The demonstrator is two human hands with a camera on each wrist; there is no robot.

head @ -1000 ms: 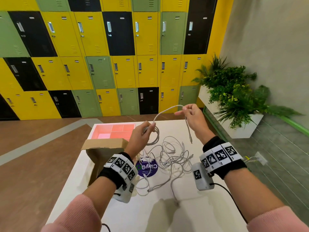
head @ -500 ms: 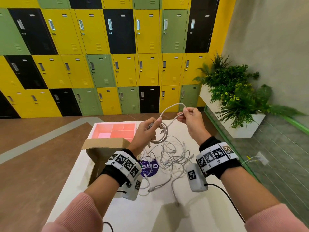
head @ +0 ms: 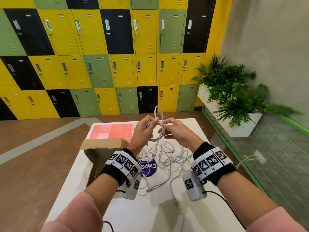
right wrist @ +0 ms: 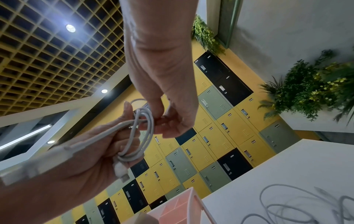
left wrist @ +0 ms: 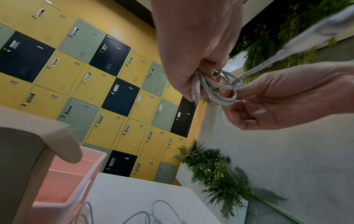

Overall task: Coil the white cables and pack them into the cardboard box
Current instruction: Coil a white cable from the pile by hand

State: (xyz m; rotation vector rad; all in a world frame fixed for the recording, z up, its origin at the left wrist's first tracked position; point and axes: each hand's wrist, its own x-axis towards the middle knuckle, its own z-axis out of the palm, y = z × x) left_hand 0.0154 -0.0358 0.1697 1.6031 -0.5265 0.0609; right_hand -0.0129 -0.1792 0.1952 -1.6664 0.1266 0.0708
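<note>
White cable (head: 156, 131) coiled in left hand (head: 142, 131) grip; right hand (head: 175, 133) pinches loop; plug (right wrist: 122, 174) visible only right-wrist view.

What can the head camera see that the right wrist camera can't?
Only the head view shows the open cardboard box, both wristbands and the purple sticker under the loose cables. Only the right wrist view shows the grid ceiling with its lamps. Both show the left hand gripping the coiled cable, the right hand pinching it, and the lockers.
</note>
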